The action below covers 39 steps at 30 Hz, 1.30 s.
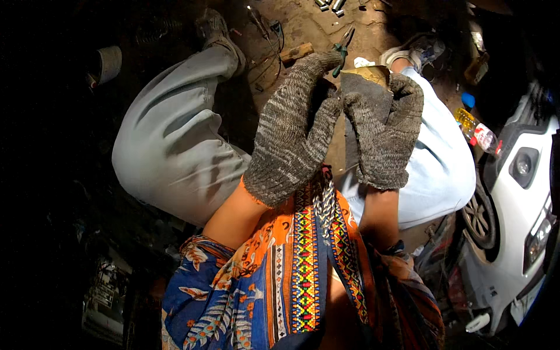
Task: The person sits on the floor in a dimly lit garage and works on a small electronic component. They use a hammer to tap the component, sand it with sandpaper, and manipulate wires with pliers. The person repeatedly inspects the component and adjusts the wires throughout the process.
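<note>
Both my hands wear grey knitted gloves with orange cuffs showing at the left wrist. My right hand [386, 131] grips a dark grey sheet that looks like sandpaper [367, 86], thumb across its front and fingers behind its right side. A tan face shows at the sheet's folded top edge. My left hand [294, 122] is open just left of the sheet, fingers stretched forward and thumb apart from them. Its thumb tip comes close to the sheet; whether they touch I cannot tell. Beyond the left fingertips lie pliers [340, 58] with dark green handles.
A wooden block [296, 53] and a thin cable [274, 49] lie on the dirt floor ahead. Metal cylinders [336, 6] sit farther off. At right are a bottle of yellow liquid [466, 121], another bottle [485, 139] and a white car [525, 192]. My bent legs flank the hands.
</note>
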Each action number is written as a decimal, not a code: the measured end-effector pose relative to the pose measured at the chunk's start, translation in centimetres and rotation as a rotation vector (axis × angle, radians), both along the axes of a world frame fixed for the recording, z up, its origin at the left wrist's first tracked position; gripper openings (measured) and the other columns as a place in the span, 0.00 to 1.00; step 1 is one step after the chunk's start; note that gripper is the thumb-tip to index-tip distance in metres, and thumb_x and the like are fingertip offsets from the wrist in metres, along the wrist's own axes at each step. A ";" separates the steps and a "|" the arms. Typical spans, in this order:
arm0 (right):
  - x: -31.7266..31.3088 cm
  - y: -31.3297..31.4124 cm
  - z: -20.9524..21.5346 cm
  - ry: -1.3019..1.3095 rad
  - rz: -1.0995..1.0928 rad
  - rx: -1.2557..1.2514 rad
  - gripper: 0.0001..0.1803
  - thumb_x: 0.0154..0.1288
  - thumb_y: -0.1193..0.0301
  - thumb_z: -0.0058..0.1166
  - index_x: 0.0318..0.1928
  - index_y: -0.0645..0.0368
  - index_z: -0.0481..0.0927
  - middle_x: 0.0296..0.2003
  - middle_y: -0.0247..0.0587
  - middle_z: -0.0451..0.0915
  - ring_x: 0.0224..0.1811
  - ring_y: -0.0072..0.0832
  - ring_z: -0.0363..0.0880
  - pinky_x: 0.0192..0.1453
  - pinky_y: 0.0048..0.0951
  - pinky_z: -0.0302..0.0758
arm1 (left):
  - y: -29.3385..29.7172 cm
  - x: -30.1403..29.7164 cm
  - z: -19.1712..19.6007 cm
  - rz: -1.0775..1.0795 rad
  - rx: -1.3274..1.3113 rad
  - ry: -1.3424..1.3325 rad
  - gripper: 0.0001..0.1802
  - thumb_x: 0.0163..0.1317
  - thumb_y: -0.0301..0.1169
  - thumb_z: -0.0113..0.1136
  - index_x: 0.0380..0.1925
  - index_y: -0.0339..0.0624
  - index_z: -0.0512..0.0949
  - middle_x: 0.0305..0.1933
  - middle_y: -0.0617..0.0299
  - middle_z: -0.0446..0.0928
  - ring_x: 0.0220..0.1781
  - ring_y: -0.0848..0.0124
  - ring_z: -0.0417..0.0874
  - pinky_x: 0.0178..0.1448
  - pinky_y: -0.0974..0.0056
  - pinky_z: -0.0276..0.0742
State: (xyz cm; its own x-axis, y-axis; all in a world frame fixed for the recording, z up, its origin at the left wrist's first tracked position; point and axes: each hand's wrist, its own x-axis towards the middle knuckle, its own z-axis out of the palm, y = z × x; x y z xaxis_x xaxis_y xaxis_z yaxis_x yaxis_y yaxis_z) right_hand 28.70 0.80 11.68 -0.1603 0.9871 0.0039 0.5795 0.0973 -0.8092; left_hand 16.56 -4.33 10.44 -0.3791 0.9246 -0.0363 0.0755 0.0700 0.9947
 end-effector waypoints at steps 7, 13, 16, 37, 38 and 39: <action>-0.7 -0.1 2.2 0.094 0.048 -0.135 0.30 0.44 0.73 0.68 0.48 0.64 0.67 0.42 0.42 0.70 0.47 0.29 0.69 0.53 0.29 0.67 | -0.6 -0.5 1.4 -0.014 -0.015 -0.239 0.27 0.58 0.21 0.50 0.59 0.35 0.58 0.33 0.61 0.69 0.34 0.75 0.70 0.43 0.71 0.69; 0.8 -0.2 0.4 0.089 0.084 -0.058 0.29 0.45 0.75 0.67 0.47 0.64 0.67 0.42 0.41 0.71 0.44 0.27 0.71 0.49 0.27 0.71 | -0.4 -0.5 2.5 0.030 0.017 -0.361 0.28 0.59 0.19 0.49 0.61 0.37 0.57 0.31 0.66 0.65 0.34 0.79 0.67 0.40 0.75 0.68; 0.3 -0.2 1.4 0.218 0.034 -0.162 0.29 0.45 0.76 0.66 0.47 0.64 0.67 0.43 0.41 0.71 0.43 0.27 0.72 0.47 0.26 0.72 | -0.2 -0.7 2.9 0.036 -0.049 -0.412 0.29 0.59 0.19 0.50 0.61 0.37 0.57 0.29 0.68 0.64 0.31 0.80 0.66 0.39 0.76 0.66; -1.5 -1.1 3.4 0.381 -0.074 -0.250 0.31 0.46 0.81 0.61 0.53 0.70 0.65 0.47 0.49 0.73 0.50 0.33 0.72 0.55 0.31 0.71 | -0.9 0.1 3.9 -0.023 -0.050 -0.498 0.38 0.53 0.17 0.50 0.65 0.44 0.51 0.21 0.71 0.65 0.22 0.84 0.64 0.27 0.78 0.63; -1.5 -1.1 3.2 0.432 -0.088 -0.263 0.31 0.46 0.81 0.61 0.53 0.70 0.65 0.46 0.49 0.73 0.50 0.33 0.72 0.55 0.31 0.70 | -1.1 0.0 4.1 -0.034 -0.078 -0.541 0.38 0.53 0.16 0.50 0.65 0.44 0.51 0.21 0.71 0.66 0.22 0.84 0.64 0.27 0.77 0.63; -1.6 -1.1 3.3 0.355 -0.068 -0.195 0.30 0.45 0.81 0.62 0.51 0.70 0.66 0.46 0.48 0.73 0.49 0.33 0.72 0.54 0.31 0.71 | -1.2 0.0 4.2 -0.028 -0.071 -0.568 0.39 0.53 0.16 0.50 0.65 0.44 0.50 0.21 0.71 0.66 0.22 0.84 0.65 0.27 0.77 0.63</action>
